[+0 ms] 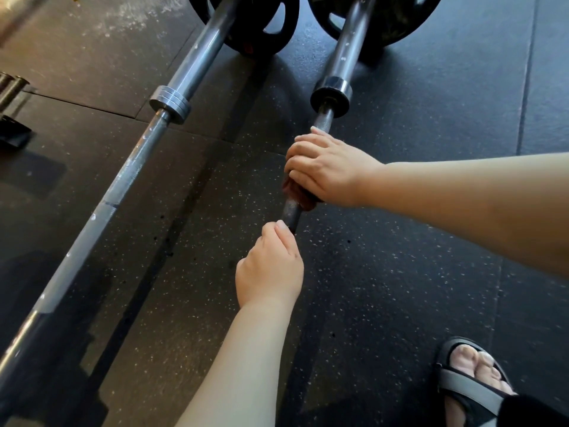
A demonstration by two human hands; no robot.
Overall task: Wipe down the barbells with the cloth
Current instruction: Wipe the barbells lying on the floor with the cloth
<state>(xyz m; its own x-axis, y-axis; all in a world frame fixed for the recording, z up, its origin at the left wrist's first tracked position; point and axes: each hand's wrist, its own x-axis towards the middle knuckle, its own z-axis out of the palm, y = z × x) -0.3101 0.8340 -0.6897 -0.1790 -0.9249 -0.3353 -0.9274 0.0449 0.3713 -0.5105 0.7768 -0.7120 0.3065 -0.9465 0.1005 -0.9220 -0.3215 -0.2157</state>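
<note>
The left hand (271, 269), reaching up from six o'clock on a bare forearm, is nearest; its grip is curled round the dark shaft of the right barbell (341, 57), thumb laid along the bar. At nine o'clock, dark metal cylinders (12, 87) sit at the frame's edge, too cropped to identify. Next, the left barbell (123, 180) stretches over the speckled rubber floor (400, 241) from seven o'clock towards twelve, with a ringed collar (170, 101) before a black plate (255, 23). The right barbell runs beside it, roughly parallel, its own plate (385, 20) at one o'clock. At centre, just above the left hand, the right hand (323, 164) comes in from three o'clock, its grip clamped over a reddish-brown cloth (300, 192) wrapped on that shaft. At five o'clock, a foot (471, 362) in a grey-and-black sandal (468, 392) stands on the floor.
</note>
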